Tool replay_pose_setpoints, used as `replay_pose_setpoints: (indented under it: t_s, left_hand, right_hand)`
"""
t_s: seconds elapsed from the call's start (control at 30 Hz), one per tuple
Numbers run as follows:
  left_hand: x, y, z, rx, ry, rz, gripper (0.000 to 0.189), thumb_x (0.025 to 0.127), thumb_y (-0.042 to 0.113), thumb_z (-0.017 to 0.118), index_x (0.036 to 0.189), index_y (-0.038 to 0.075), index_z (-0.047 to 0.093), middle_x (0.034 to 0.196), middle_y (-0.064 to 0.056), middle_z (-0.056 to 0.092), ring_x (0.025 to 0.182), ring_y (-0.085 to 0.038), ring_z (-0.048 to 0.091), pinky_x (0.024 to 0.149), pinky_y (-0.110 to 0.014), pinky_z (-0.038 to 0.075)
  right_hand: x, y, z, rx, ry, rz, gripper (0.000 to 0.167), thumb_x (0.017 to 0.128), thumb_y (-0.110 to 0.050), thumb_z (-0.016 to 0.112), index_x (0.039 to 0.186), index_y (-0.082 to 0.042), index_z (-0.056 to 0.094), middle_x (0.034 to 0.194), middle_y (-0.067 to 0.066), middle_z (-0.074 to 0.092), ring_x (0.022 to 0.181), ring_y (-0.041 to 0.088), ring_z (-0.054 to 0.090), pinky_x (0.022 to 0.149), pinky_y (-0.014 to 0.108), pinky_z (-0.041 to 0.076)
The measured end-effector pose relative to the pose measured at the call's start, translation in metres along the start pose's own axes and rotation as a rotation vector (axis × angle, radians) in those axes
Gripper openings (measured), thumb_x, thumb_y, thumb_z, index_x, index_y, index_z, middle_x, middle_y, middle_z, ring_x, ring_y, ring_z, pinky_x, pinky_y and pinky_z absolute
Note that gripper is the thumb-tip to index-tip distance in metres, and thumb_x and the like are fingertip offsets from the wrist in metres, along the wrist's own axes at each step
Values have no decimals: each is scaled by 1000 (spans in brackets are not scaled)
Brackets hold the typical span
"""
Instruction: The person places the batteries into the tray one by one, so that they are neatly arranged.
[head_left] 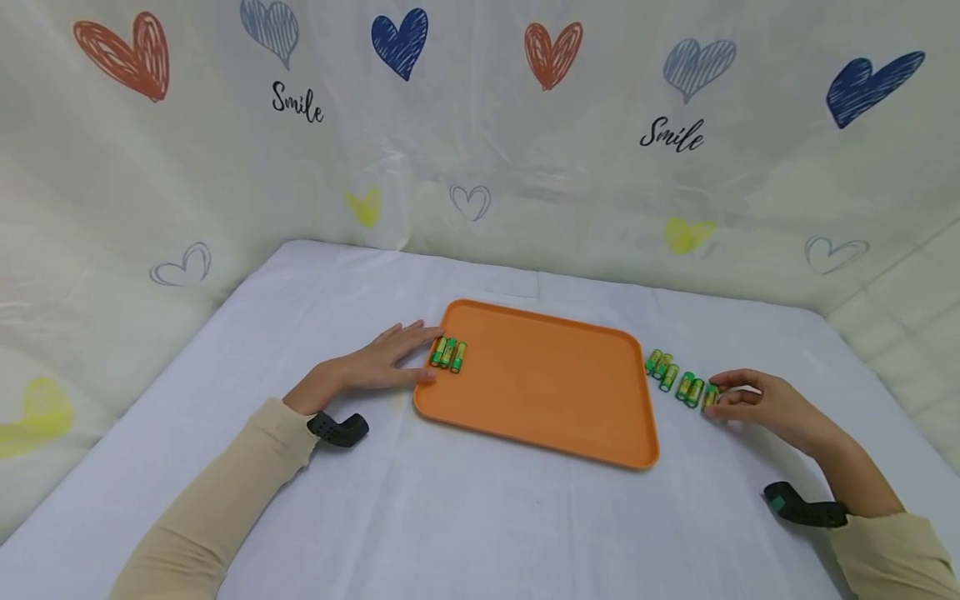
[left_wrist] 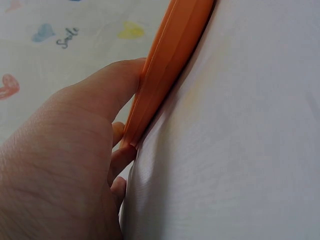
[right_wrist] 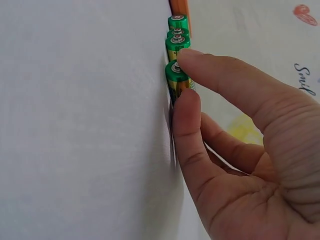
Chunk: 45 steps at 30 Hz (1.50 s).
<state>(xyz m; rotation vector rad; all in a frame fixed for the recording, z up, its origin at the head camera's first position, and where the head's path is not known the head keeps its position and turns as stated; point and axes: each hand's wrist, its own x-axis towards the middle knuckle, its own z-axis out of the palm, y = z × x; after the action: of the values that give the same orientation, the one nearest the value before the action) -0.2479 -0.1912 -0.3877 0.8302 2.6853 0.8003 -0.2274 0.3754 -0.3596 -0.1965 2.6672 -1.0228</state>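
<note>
My left hand (head_left: 386, 358) rests at the left edge of an orange tray (head_left: 540, 383), fingers fairly straight and thumb against the rim. In the left wrist view, the left thumb lies along the tray's side wall (left_wrist: 167, 65). Three green and gold batteries (head_left: 447, 354) lie side by side inside the tray near those fingers. To the right of the tray, my right hand (head_left: 772, 408) pinches a battery (head_left: 710, 396) between thumb and fingers, close over the table; the right wrist view shows this battery (right_wrist: 177, 75) at the fingertips.
Several more batteries (head_left: 670, 377) form a slanting row between the tray's right edge and the right hand. A white cloth (head_left: 480, 517) covers the table. Behind it hangs a pale sheet (head_left: 600, 167) printed with hearts. Each wrist wears a black band (head_left: 339, 429).
</note>
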Motion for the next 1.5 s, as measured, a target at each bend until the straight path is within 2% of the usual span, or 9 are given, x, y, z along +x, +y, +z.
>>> replay_pose_setpoints:
  t_s: [0.43, 0.6, 0.83, 0.97, 1.07, 1.13, 1.3, 1.43, 1.5]
  left_hand:
    - [0, -4, 1, 0, 8, 9, 78, 93, 54, 57, 156, 24, 23, 162, 0, 21, 151, -20, 5, 121, -44, -3]
    - [1, -4, 0, 0, 6, 4, 78, 93, 55, 57, 156, 27, 23, 162, 4, 20, 151, -16, 3, 121, -41, -4]
    - [1, -3, 0, 4, 3, 7, 78, 93, 55, 58, 156, 26, 23, 162, 3, 20, 151, -18, 4, 121, -43, -4]
    - [1, -3, 0, 4, 3, 8, 78, 93, 54, 58, 156, 25, 24, 162, 3, 20, 151, -18, 4, 121, -43, -4]
    - [1, -3, -1, 6, 6, 13, 77, 93, 54, 58, 156, 24, 24, 162, 1, 21, 151, -19, 5, 121, -44, -3]
    - [1, -3, -1, 8, 10, 19, 77, 93, 54, 58, 156, 23, 25, 161, 1, 22, 151, -21, 6, 121, -45, -3]
    - [0, -1, -1, 4, 11, 20, 77, 93, 53, 58, 156, 23, 25, 161, 0, 22, 151, -21, 6, 121, -45, -3]
    - [0, -1, -1, 0, 9, 17, 77, 93, 53, 58, 156, 23, 25, 161, 0, 23, 151, -21, 6, 121, -45, -3]
    - [0, -1, -1, 2, 11, 16, 77, 93, 53, 58, 156, 23, 25, 161, 0, 23, 151, -21, 6, 121, -45, -2]
  right_hand:
    - [0, -4, 0, -42, 29, 19, 64, 90, -32, 72, 134, 6, 46, 103, 6, 63, 82, 3, 59, 70, 20, 51]
    - [-1, -6, 0, -62, 43, 32, 67, 90, -36, 71, 136, 5, 45, 110, 9, 60, 84, -1, 57, 71, 18, 50]
    - [-2, -14, 1, -67, 70, 31, 69, 91, -38, 70, 138, 4, 43, 116, 11, 59, 85, -6, 57, 72, 16, 47]
    - [-3, -22, 3, -60, 71, 30, 69, 91, -40, 68, 139, 3, 42, 118, 14, 58, 85, -7, 56, 85, 34, 49]
    - [-3, -28, 5, -43, 66, 35, 70, 92, -40, 68, 141, 2, 41, 120, 17, 57, 85, -6, 55, 90, 50, 46]
    - [-3, -32, 6, -41, 67, 32, 71, 92, -41, 68, 141, 2, 40, 123, 17, 55, 86, -6, 55, 90, 49, 46]
    - [-2, -41, 9, -53, 67, 14, 70, 91, -41, 69, 141, 1, 42, 125, 16, 53, 87, -4, 56, 81, 24, 48]
    - [0, -50, 11, -50, 60, 4, 69, 91, -41, 69, 141, -1, 42, 122, 14, 55, 88, -3, 57, 82, 25, 47]
    - [2, -54, 12, -47, 57, 1, 69, 91, -41, 68, 141, -1, 42, 123, 15, 54, 88, -4, 57, 86, 31, 49]
